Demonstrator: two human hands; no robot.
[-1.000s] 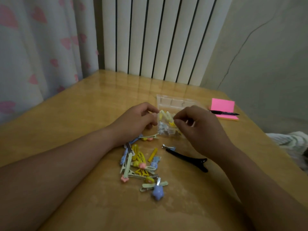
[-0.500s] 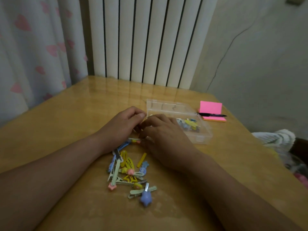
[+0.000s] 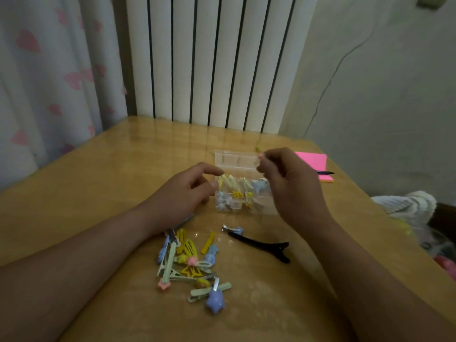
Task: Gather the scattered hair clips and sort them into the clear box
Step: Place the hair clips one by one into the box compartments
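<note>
Pinches 1 small clip point(image 3: 258, 152) in right hand point(image 3: 293, 186), fingertips together on it, above box point(image 3: 259, 206) at its far rim. Holds left hand point(image 3: 185, 193) at box's left wall, fingers loosely curled; cannot tell whether touching or gripping. Inside box: yellow, white and blue clips point(image 3: 237, 191). Nearer than box, to its left: pile point(image 3: 187, 257) of loose clips. Nearer than box, directly before it: 1 black clip point(image 3: 261, 245). Right of box: pink pad point(image 3: 313, 161) with pen point(image 3: 325, 172).
</note>
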